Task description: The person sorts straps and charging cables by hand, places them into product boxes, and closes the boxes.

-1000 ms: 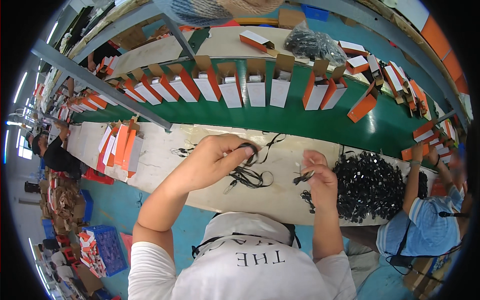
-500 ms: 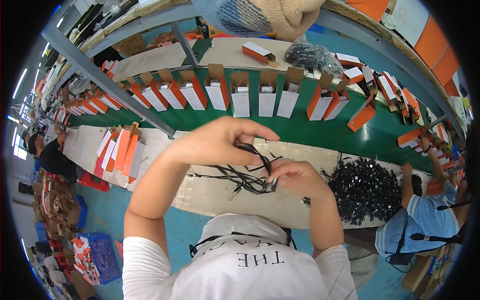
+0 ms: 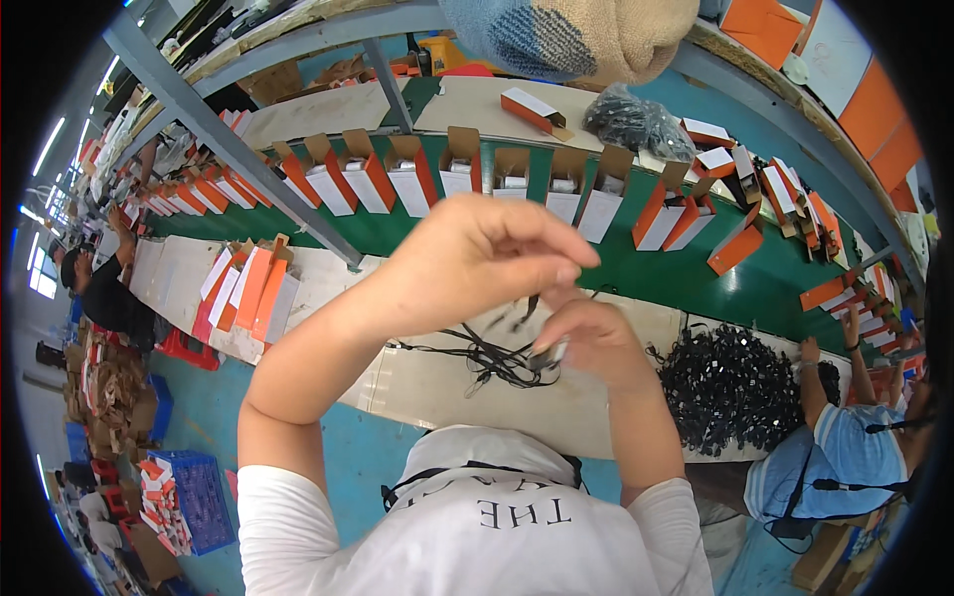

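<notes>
Far left, a person in black (image 3: 111,303) sits beside the desk (image 3: 407,392); nearer, a blue crate (image 3: 206,502) stands on the floor. Orange-and-white boxes (image 3: 250,293) lean together on the desk. Centre, the left hand (image 3: 477,260) is raised above the desk, thumb and fingers curved; whether it grips anything cannot be told. Beneath it, loose black cords (image 3: 497,362) lie looped on the desk. Just beside them, the right hand (image 3: 601,343) pinches a small black-and-silver piece (image 3: 554,355), blurred. Beyond both hands, open boxes line a green belt (image 3: 621,266). Right, a heap of black cords (image 3: 730,387) lies near a co-worker in blue (image 3: 840,447).
</notes>
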The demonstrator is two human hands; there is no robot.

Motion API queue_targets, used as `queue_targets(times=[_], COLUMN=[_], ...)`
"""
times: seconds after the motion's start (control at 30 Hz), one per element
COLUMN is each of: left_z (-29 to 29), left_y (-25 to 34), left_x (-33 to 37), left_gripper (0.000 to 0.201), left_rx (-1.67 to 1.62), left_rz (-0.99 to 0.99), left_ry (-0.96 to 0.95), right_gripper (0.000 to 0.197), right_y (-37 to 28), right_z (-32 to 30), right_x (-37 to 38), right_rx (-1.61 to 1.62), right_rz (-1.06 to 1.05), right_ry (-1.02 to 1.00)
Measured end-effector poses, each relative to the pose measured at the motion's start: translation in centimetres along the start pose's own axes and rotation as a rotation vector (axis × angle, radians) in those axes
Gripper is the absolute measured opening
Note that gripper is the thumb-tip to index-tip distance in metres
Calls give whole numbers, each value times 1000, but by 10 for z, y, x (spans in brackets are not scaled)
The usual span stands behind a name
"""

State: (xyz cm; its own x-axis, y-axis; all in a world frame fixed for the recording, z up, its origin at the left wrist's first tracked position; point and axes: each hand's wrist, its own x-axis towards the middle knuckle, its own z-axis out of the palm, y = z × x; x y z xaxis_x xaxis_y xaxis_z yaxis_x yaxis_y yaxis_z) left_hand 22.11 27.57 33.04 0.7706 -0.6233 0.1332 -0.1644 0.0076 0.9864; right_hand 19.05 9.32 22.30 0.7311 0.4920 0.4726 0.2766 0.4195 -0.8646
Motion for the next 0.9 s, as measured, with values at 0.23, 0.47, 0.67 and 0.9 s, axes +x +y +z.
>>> queue_targets(times=[0.23,0.47,0.67,0.9], left_z=[-57,-68,6,50], left_y=[-4,-105,-115,-132], left_x=[0,-15,1,6], left_gripper=[17,29,44,45], left_rx=[132,784,-71,-737], left_rz=[295,161,269,-27], left_ry=[446,535,85,-217], right_gripper=[12,10,11,12], right_y=[31,-8,-25,-18], right_z=[-28,-44,-23,-11], right_x=[-36,-38,-22,-19], right_rx=[186,-30,-200,-714], right_rz=[248,371,367,166], right_ry=[11,279,249,506])
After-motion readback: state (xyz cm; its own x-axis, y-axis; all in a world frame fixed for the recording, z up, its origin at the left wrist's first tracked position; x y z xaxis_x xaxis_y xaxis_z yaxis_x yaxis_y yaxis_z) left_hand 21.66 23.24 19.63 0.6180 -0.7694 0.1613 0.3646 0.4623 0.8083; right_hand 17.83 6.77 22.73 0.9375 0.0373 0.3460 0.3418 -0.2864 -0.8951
